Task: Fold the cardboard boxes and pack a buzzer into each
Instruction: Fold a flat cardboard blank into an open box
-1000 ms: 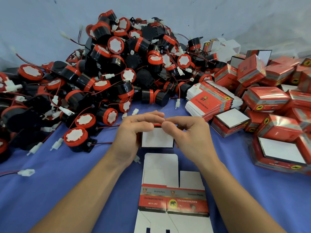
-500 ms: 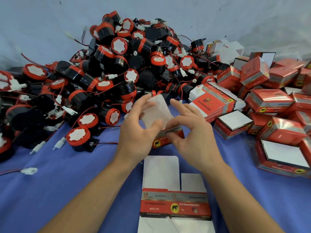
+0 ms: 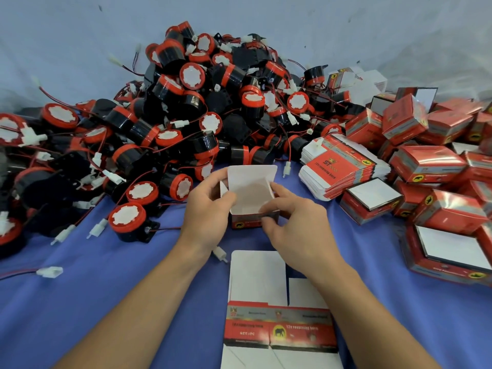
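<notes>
Cardboard blank (image 3: 277, 328) lies flat nearest us, then our left hand (image 3: 210, 211) and right hand (image 3: 295, 225) grip an erected, empty box (image 3: 253, 193), lid up, mid-cloth, with heaped buzzers (image 3: 202, 115) and many closed boxes (image 3: 426, 161) beyond, so we judge packing well underway but unfinished.

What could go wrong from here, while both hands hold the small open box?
1. The left hand and the right hand grip the thin walls of the open box. A hard squeeze might crease them.
2. The buzzer pile is tangled with red wires, so pulling one buzzer out could drag others along.
3. The wires end in white connectors. One left sticking out may stop the raised lid flap from closing.
</notes>
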